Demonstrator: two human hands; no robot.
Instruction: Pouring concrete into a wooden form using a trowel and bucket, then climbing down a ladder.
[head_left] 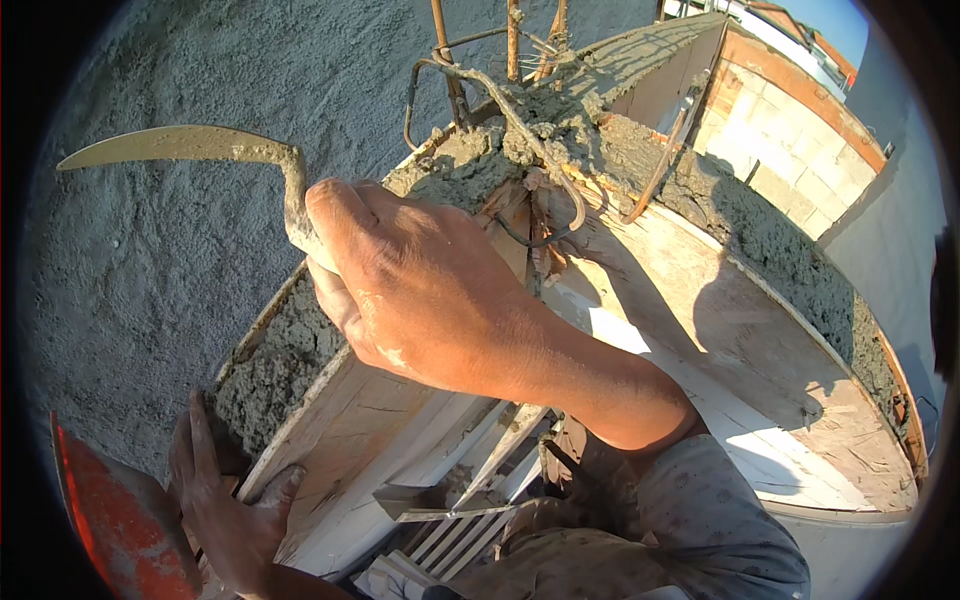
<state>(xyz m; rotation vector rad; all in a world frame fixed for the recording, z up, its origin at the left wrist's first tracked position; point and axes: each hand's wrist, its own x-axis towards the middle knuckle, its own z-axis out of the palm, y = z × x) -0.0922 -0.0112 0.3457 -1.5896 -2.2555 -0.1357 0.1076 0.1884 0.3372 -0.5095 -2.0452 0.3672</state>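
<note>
My right hand is closed round the handle of a trowel. Its cement-smeared blade points left, raised above the wooden formwork, and most of the handle is hidden in my fist. At the lower left my left hand rests at the top of a form board, fingers stretched out and thumb apart over the board's edge. Rough wet concrete fills the narrow gap behind that board, right beside my left fingers. Past my right hand, more concrete fills the formwork on the right.
Upright rebars and a bent steel bar stick out of the concrete at the corner. A rough grey wall rises at left. A red, cement-stained container sits by my left hand. Pale slats show below.
</note>
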